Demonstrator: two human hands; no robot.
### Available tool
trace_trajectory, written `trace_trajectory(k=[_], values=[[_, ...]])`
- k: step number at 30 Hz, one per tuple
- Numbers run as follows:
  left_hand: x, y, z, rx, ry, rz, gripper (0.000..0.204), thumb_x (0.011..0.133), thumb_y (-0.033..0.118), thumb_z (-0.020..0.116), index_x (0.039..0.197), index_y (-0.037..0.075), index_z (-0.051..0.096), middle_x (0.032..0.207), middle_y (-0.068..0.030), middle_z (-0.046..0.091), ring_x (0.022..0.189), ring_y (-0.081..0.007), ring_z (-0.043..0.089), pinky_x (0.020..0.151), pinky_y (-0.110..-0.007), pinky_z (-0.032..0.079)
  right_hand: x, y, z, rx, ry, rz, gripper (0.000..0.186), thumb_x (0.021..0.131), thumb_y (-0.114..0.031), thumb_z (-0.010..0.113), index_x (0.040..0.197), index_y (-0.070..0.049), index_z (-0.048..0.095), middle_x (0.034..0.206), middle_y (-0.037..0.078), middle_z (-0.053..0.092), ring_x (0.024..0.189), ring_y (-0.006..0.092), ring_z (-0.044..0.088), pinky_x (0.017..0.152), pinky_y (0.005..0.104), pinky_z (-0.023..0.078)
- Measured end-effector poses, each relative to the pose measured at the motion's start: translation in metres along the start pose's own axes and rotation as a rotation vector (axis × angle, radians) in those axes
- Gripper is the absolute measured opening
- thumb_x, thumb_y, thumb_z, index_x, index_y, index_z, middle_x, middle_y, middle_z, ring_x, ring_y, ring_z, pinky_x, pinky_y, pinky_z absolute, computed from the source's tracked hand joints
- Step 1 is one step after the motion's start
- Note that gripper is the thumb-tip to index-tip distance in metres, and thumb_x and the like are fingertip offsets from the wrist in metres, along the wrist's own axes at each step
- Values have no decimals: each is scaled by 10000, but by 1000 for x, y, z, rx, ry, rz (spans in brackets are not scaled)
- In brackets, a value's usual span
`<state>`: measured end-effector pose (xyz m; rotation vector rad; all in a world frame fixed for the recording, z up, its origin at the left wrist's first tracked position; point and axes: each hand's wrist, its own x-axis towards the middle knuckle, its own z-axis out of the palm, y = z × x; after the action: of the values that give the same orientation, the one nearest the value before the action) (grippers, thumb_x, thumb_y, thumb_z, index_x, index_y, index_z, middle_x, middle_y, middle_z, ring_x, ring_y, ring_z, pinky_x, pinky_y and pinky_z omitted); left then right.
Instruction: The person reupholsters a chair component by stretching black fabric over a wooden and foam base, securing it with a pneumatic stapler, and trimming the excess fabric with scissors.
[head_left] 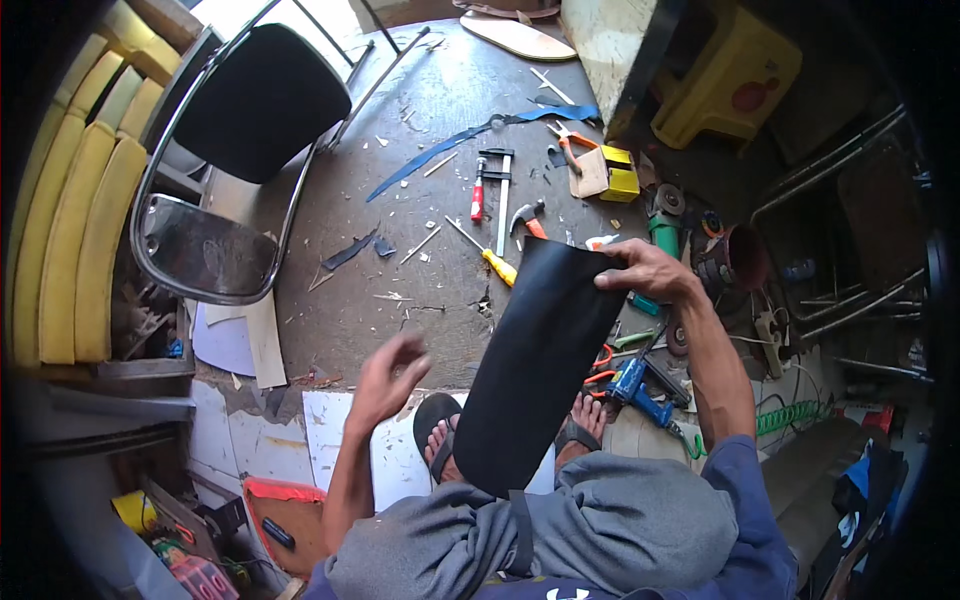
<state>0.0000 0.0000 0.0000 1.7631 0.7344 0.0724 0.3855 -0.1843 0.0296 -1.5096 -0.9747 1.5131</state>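
Observation:
My right hand [645,270] grips the upper right corner of a black sheet [535,370], thumb on its face, and holds it over my lap and feet. The sheet's lower end is rounded. My left hand [395,370] is raised to the left of the sheet, apart from it, with fingers loosely spread. Beyond the sheet lie a yellow screwdriver [500,268], a red-handled clamp [478,195] and an orange-handled hammer [530,215]. A blue pneumatic tool [640,398] with a green coiled hose lies right of the sheet.
A black chair [262,100] and stacked yellow cushions [65,240] stand at left. Behind lie orange pliers [572,145], a yellow box [620,175] and blue strips [430,155]. A green grinder [663,228], yellow stool [730,75] and chair frames are at right. A red tray [280,490] is lower left.

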Motion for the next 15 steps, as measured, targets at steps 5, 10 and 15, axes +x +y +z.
trace_trajectory(k=[5, 10, 15], values=[[79, 37, 18, 140, -12, 512, 867, 832, 333, 855, 1555, 109, 430, 1427, -187, 562, 1382, -325, 510, 1110, -467, 479, 58, -11, 34, -240, -127, 28, 460, 953, -261, 767, 1341, -32, 672, 1168, 30, 731, 1020, 127, 651, 940, 335, 528], [122, 54, 16, 323, -210, 334, 766, 784, 288, 885, 1412, 80, 499, 1290, -202, 638, 1258, -359, 607, 1036, -436, 512, 80, 5, 48, -466, -19, -74, 596, 910, -295, 785, 1405, -23, 596, 1205, 163, 719, 1092, 250, 684, 974, 368, 527], [120, 56, 9, 393, -166, 412, 565, 771, 156, 866, 1239, 51, 568, 1162, -192, 667, 1119, -378, 663, 960, -450, 528, 68, 4, 76, -720, 223, -339, 732, 786, -217, 855, 1398, -25, 502, 1303, 237, 614, 1249, 393, 602, 1053, 421, 491]])
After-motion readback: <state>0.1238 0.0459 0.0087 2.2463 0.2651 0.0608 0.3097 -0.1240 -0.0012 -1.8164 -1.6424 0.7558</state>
